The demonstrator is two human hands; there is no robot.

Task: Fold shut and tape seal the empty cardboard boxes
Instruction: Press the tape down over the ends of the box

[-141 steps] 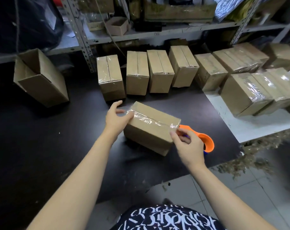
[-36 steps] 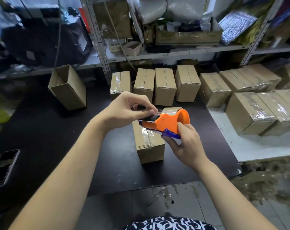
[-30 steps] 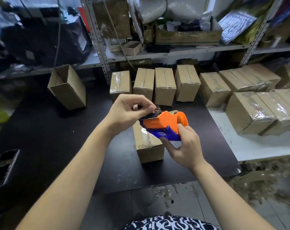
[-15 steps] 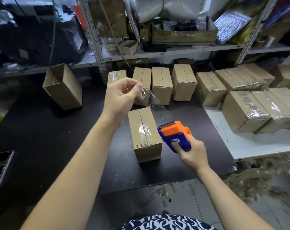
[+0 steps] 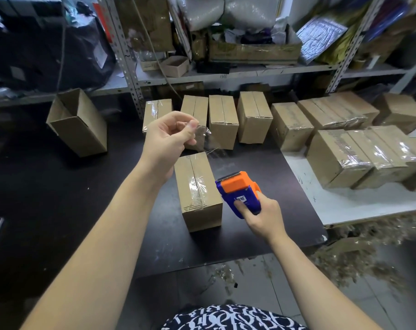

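1. The step in hand looked like drawing out a strip. The left hand (image 5: 169, 136) pinched the free end of clear glossy tape (image 5: 205, 139) between thumb and forefinger, raised above the far end of the small brown cardboard box (image 5: 197, 191).
2. The right hand (image 5: 261, 213) was wrapped round the orange-and-blue plastic tape dispenser (image 5: 238, 191), just right of the box.
3. The box stood on the matt black tabletop (image 5: 59, 198), its flaps folded and a shiny strip along its seam.
4. The next move probably called for laying the film flat, pressing it down and tearing it off. Film this thin would wrinkle easily.
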